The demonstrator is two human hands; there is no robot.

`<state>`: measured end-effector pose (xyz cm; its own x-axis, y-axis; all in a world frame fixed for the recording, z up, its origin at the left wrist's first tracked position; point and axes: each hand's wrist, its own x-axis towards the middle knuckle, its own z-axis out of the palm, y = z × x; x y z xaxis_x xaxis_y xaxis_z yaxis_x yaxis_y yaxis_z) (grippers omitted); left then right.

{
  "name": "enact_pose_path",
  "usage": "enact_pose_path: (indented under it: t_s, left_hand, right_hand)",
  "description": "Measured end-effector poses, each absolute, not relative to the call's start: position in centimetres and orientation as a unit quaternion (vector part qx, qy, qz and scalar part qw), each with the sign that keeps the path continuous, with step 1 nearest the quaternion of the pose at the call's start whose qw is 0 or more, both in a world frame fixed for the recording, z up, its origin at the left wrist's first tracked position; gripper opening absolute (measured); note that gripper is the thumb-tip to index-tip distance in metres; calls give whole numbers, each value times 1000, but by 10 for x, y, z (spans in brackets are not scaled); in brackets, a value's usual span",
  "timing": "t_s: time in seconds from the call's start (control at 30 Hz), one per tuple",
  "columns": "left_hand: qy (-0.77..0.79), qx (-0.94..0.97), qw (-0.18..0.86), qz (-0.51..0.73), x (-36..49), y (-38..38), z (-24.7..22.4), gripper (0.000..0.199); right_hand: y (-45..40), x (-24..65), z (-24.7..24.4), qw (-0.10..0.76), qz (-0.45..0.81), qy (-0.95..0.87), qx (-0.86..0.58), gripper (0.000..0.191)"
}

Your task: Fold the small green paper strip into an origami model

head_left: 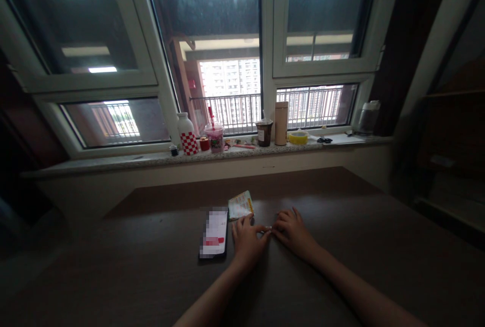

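Note:
My left hand (249, 240) and my right hand (293, 228) meet low over the dark table, fingertips almost touching. Between them is a small whitish piece (268, 229), pinched from both sides by thumb and fingers. It is too small and partly covered for me to tell its kind. Just beyond my left hand lies a flat printed packet (241, 205) in pale green, white and yellow, its near edge close to my fingers. A phone (215, 233) with a lit, partly blurred screen rests left of that hand.
The brown table (151, 266) ends before a stone windowsill (242, 152). Along the sill stand a red-checked bottle (188, 137), a pink drink cup (215, 137), a dark drink cup (264, 132), a tan flask (281, 124), yellow tape (298, 138) and black scissors (325, 140).

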<state>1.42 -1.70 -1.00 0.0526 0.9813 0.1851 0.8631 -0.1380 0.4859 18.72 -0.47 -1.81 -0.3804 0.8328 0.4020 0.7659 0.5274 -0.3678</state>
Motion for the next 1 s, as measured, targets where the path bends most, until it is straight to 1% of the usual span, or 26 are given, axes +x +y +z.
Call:
enact_pose_path:
  t_s: [0.13, 0.33, 0.67, 1.0]
  left_hand:
    - [650, 711, 119, 243, 15, -17, -9, 21]
    - [662, 704, 119, 229, 17, -15, -5, 19]
    - [666, 701, 104, 233, 19, -12, -7, 16]
    - [666, 699, 106, 239, 23, -13, -6, 13]
  right_hand:
    - [-3, 185, -22, 289, 90, -800, -519, 13]
    - [4, 186, -29, 296, 103, -765, -563, 20]
    - [9, 183, -35, 283, 92, -750, -592, 18]
    - [9, 179, -36, 292, 91, -734, -607, 15]
